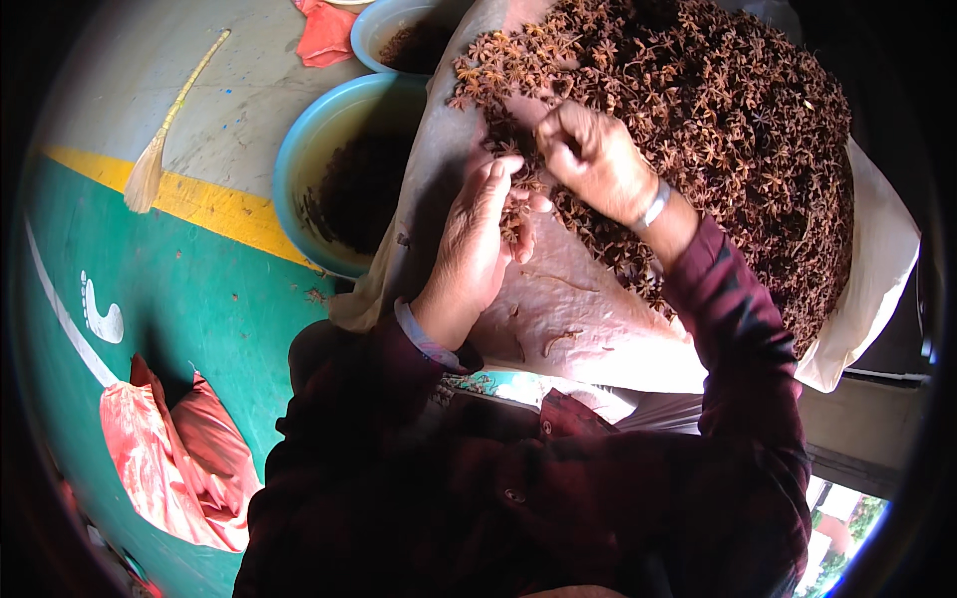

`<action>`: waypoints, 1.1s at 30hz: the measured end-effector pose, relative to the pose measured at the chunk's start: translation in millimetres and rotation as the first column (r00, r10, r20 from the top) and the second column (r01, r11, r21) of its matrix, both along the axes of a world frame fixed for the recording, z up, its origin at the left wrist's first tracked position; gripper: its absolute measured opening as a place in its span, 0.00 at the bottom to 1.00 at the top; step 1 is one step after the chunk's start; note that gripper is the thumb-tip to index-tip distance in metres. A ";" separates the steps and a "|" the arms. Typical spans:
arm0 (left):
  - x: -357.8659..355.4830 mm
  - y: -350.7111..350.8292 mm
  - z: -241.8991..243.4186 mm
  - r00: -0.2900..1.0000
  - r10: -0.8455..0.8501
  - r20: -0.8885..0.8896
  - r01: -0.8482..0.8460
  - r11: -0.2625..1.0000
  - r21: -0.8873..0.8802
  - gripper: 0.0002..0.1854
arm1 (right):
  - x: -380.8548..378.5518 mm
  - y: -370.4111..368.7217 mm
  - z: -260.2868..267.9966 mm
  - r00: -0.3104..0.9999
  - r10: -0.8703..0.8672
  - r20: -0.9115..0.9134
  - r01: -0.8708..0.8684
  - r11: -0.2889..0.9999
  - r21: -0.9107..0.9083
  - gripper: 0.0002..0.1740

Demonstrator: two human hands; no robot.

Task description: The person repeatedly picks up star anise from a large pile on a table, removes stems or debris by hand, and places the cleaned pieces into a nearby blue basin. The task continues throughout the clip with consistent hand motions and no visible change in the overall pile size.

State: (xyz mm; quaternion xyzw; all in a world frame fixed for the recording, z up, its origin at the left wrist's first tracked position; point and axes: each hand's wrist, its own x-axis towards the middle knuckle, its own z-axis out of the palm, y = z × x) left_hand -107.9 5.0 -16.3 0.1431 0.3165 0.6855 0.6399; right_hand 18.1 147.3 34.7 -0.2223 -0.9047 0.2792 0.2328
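Note:
A large heap of dried star anise lies before me on a pale cloth or plastic sheet. My left hand is palm up near the heap's left edge, its fingers curled around a few star anise pods. Just to its right, my right hand is over the star anise with its thumb and fingers drawn together; whether a small piece is between them cannot be told. A few thin stems lie on the bare part of the sheet below my hands.
Left of the sheet, a blue-rimmed basin holds dark contents, with a smaller blue basin beyond. A straw broom lies on the floor. Red sacks are at lower left, and red fabric is at the top.

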 end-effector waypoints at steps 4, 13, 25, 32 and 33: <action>4.4 -3.4 5.4 0.984 -0.178 0.005 0.178 0.984 -0.015 0.15 | 26.2 -60.3 -1.7 0.999 -0.023 -0.033 0.020 0.997 -0.068 0.09; 25.6 -17.8 1.8 0.931 -0.356 -0.076 0.358 0.934 0.008 0.16 | 59.4 -114.7 -3.5 0.978 -0.189 -0.085 0.171 0.969 -0.180 0.01; -32.5 3.4 1.0 0.953 0.009 0.303 -0.049 0.991 0.126 0.15 | 75.5 -119.9 27.8 0.966 0.237 0.102 -0.093 0.687 -0.721 0.20; -43.2 7.5 -4.8 0.977 0.151 0.150 -0.149 0.989 -0.026 0.17 | 17.6 -47.0 -2.5 0.939 -0.289 0.185 0.275 0.956 0.098 0.26; -40.1 6.0 -3.6 0.978 0.174 0.111 -0.172 0.985 -0.029 0.12 | 9.1 -41.8 -7.7 0.916 -0.320 0.241 0.288 0.944 0.160 0.23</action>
